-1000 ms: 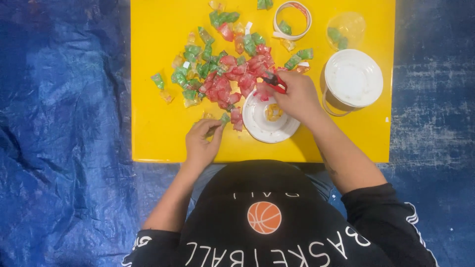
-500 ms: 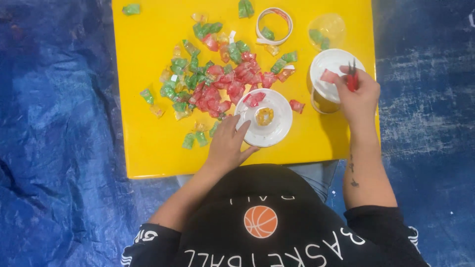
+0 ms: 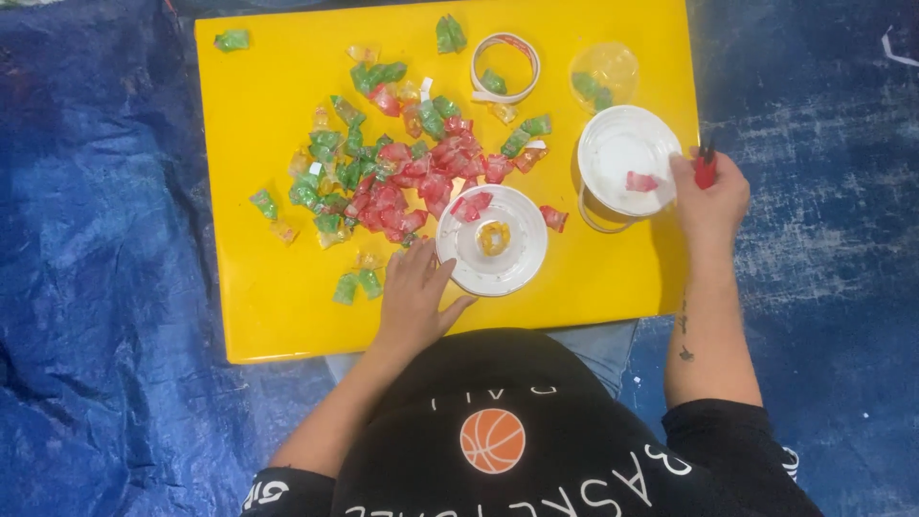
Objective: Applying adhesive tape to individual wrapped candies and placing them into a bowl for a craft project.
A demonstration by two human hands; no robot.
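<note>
On the yellow counter (image 3: 268,287) a white tub (image 3: 627,163) stands at the right, with one red candy (image 3: 640,181) inside. The right hand (image 3: 710,196) rests at the tub's right rim, fingers pinched around a small red piece (image 3: 706,173). A shallow white lid (image 3: 492,240) lies near the middle; a yellow candy (image 3: 494,236) sits in it and another red candy (image 3: 471,206) lies on its upper rim. The left hand (image 3: 414,299) lies flat on the counter, fingers spread and holding nothing, its fingertips touching the lid's lower left edge. A clear cup (image 3: 603,77) above the tub holds green candies. A tape ring (image 3: 505,67) encircles one green candy. A loose pile (image 3: 392,172) of red and green candies spreads left of the lid.
</note>
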